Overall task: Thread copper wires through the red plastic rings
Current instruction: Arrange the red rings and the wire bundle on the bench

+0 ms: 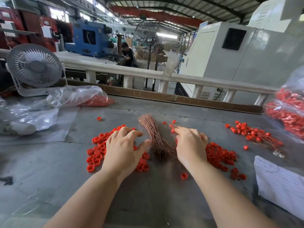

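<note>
A bundle of thin copper wires (154, 135) lies on the grey table, fanned toward the far end. Loose red plastic rings (96, 155) are heaped to its left and more red rings (220, 155) to its right. My left hand (125, 147) hovers palm down over the left heap, fingers spread and relaxed, thumb near the wires. My right hand (190, 143) lies over the right heap, and its fingertips pinch a thin wire with a red ring (172, 130) by them. Rings with wires through them (253, 134) lie at the right.
A clear bag of red rings (97, 100) lies at the back left beside a white desk fan (33, 68). A full bag of threaded rings (289, 112) sits at the right edge. White paper (279, 183) lies at front right. A railing borders the table's far side.
</note>
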Demonstrator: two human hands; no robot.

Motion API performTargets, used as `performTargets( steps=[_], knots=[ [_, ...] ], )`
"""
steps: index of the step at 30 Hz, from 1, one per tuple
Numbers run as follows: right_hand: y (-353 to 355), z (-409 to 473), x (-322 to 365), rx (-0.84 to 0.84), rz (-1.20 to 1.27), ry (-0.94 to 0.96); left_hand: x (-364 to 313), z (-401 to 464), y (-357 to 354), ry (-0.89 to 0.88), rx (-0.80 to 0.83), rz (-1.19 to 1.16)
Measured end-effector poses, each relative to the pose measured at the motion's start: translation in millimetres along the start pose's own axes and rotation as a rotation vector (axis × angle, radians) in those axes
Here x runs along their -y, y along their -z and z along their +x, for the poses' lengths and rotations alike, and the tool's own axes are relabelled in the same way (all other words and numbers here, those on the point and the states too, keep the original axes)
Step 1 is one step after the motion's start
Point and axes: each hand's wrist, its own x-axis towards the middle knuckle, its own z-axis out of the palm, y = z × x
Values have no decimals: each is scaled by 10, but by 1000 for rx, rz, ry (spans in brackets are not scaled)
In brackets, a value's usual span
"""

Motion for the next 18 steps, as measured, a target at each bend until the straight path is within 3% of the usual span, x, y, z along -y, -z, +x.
performTargets(
  steps=[4,13,18],
  knots=[
    [72,-27,-10,-152,119,7,-3,-8,8,6,-19,-17],
    [-10,-131,-59,-235,254,11,-32,-15,25,-20,4,-10],
    [23,-204,-22,-360,232,181,-57,-11,27,-69,-56,-38]
  ],
)
